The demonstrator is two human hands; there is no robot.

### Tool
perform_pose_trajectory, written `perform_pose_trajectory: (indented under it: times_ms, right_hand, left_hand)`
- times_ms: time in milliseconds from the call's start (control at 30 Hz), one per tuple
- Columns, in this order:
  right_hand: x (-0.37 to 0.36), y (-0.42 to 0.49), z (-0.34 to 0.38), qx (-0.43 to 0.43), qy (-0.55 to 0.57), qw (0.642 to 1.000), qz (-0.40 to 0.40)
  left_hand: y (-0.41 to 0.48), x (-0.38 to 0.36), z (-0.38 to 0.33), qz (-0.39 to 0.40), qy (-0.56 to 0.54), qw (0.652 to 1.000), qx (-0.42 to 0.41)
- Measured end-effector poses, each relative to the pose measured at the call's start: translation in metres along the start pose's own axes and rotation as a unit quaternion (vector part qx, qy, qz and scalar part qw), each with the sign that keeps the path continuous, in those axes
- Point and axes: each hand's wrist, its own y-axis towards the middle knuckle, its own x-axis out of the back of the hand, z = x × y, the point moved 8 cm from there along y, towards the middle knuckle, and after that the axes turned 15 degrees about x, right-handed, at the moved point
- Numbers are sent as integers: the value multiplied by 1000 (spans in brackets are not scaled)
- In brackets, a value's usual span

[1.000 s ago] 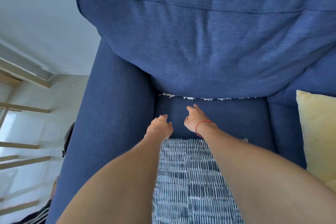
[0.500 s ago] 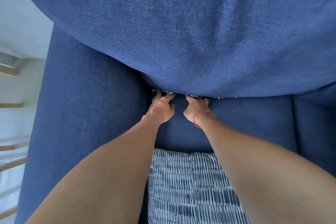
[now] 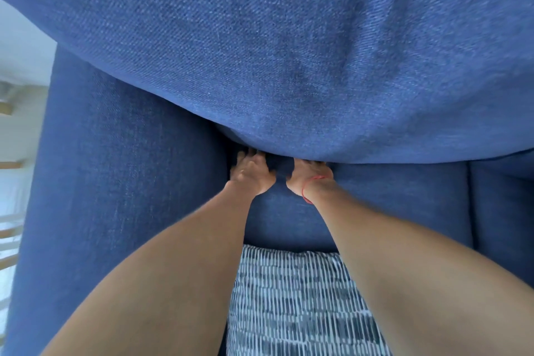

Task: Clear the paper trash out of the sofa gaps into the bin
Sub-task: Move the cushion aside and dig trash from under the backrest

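Directly ahead, both hands reach into the gap where a blue sofa's back cushion [image 3: 289,52] overhangs its seat cushion [image 3: 390,196]. The left hand [image 3: 250,173] and right hand [image 3: 309,175] sit side by side, fingertips hidden under the cushion, so neither grip can be judged. No paper trash shows. Behind the wrists lies a striped cloth [image 3: 294,303].
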Motion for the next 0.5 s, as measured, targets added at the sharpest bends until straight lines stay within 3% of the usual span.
perform_pose_trajectory:
  times_ms: [200,500]
  right_hand:
    - [28,-44,17,65,-20,988,-135]
    - [54,-119,75,116,50,977,-170]
  left_hand:
    - [-32,7,21,-33,-61,998,15]
    - [-137,38,56,-100,-198,975,24]
